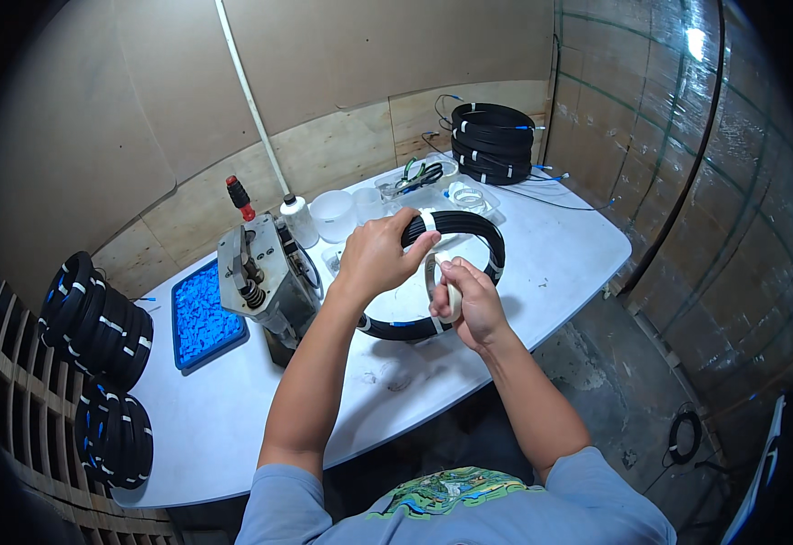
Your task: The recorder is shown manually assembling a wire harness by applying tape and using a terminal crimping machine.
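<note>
A coil of black cable (pixel 480 229), bound with white tape bands, is tilted up over the white table in front of me. My left hand (pixel 376 256) grips its upper left part, thumb and fingers closed round the bundle beside a white band. Inside the ring, my right hand (pixel 476 307) is closed on a roll of cream-white tape (pixel 454 303). The roll stands on edge, partly covered by the fingers. Whether a strip of tape runs from it to the coil I cannot tell.
Left of the coil stands a metal press (pixel 274 263), with a blue tray (pixel 210 313) of small blue pieces beyond it. Black coils (pixel 110 327) line the left side; more are stacked (pixel 492 145) at the back right. A bottle (pixel 298 222) and plastic tubs (pixel 333 216) stand behind.
</note>
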